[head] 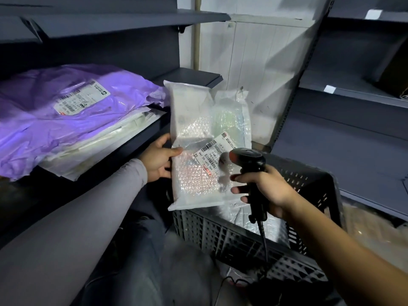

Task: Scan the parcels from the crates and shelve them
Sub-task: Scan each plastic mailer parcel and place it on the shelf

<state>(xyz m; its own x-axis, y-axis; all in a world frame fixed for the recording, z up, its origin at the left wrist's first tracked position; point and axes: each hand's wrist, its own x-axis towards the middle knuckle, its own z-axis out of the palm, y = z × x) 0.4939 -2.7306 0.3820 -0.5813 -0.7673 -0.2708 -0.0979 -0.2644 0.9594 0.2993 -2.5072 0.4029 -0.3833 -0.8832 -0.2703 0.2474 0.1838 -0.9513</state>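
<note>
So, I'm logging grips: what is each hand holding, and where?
Left hand grips the bubble-wrap parcel by its left edge; right hand grips the barcode scanner by its handle.

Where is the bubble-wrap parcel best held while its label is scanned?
By its left edge, from the left, as the left hand does now: the bubble-wrap parcel is flat and upright, and its label lies lower right, facing the scanner. Fingers there pinch the thin pack without covering the barcode.
</note>
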